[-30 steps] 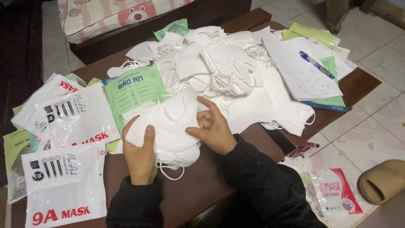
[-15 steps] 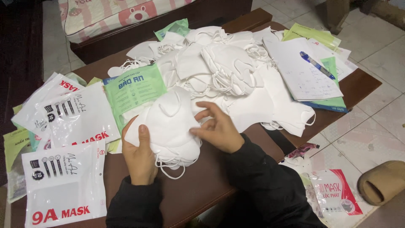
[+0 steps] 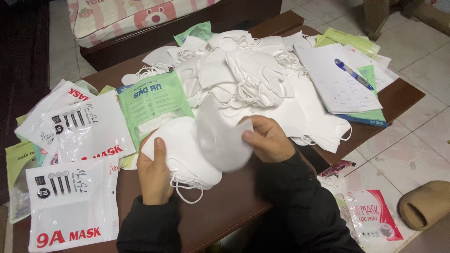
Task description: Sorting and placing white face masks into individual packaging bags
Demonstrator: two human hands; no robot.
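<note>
At centre frame, left hand (image 3: pixel 154 175) presses the soft, light mask stack (image 3: pixel 180 152) while right hand (image 3: pixel 268 139) pinches one flimsy mask (image 3: pixel 220 140) at its edge.

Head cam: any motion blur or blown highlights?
Head view: the mask in the right hand is smeared by motion blur; the mask pile is bright, its folds faint; left hand, pen and table are sharp.
</note>
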